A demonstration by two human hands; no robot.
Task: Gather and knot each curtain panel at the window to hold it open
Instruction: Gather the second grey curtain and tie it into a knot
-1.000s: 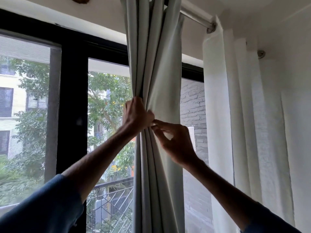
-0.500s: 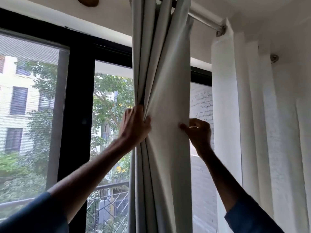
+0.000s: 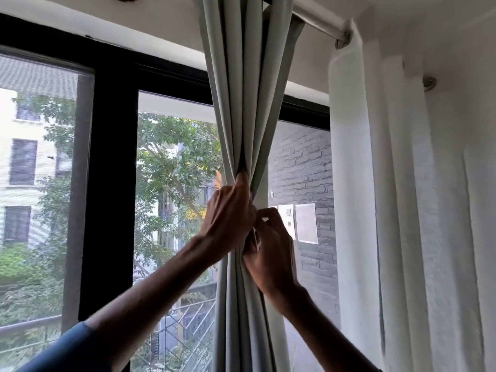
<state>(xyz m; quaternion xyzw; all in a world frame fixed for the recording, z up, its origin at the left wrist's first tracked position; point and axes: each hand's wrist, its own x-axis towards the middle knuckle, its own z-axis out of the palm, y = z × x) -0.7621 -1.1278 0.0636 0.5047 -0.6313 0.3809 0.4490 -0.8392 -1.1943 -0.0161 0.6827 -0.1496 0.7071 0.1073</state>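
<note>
Window: You face a black-framed window (image 3: 107, 183). Trees, a pale building and a grey brick wall (image 3: 300, 157) show through the glass.
White curtain: A white curtain (image 3: 402, 210) hangs in straight folds at the right edge of the window, well apart from your hands.
Grey curtain panel: The grey curtain panel (image 3: 241, 89) hangs in front of the glass, right of the wide black upright. It is drawn into a narrow bundle at mid-height and spreads wider above that waist.
Rod: A metal rod (image 3: 319, 21) carries the top of the grey curtain panel and ends at the white curtain.
Left hand: Your left hand (image 3: 230, 210) grips the bundle at its waist, fingers wrapped round the folds, back of the hand toward you.
Right hand: Your right hand (image 3: 271, 253) sits just below and right of the left hand, touching it. Its fingers are curled and pinch fabric at the bundle's right edge.
</note>
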